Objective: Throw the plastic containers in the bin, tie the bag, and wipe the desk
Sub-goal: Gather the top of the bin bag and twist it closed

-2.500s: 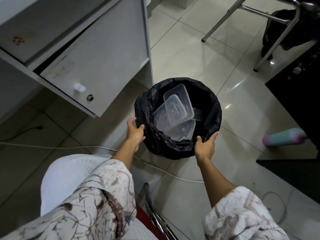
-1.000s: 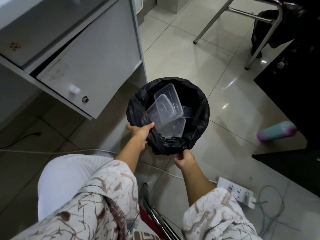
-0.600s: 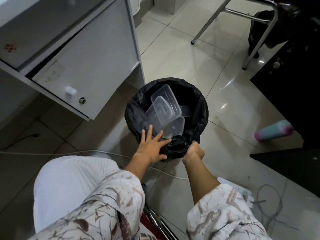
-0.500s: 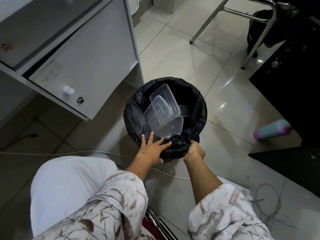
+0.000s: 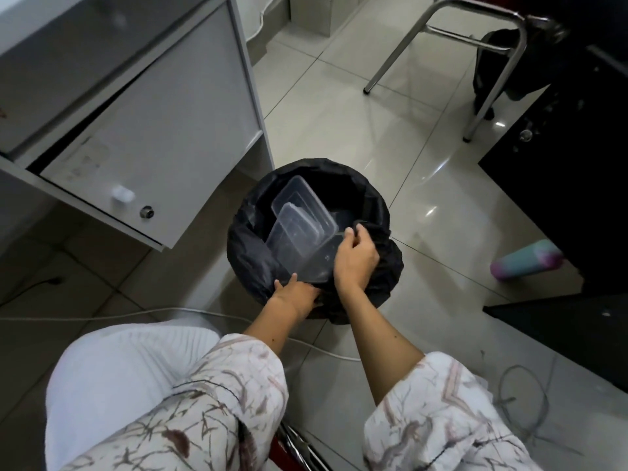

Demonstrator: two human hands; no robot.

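Black bag (image 5: pixel 384 266) lines bin on tiled floor (image 5: pixel 339 124), centre frame. Plastic containers (image 5: pixel 299 229) inside, stacked, tilted. Right hand (image 5: pixel 356 260): fingers pinch bag rim at 3 o'clock. Left hand (image 5: pixel 299 294): at 6 o'clock rim, fingers tucked under bag fold, grip cannot be told. Desk cabinet (image 5: pixel 153 137) at 10 o'clock.

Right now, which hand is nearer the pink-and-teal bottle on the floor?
Right. The right hand pinches the black bag at the rim's right side, the side toward the bottle. The left hand grips the bag's near edge, farther from the bottle.
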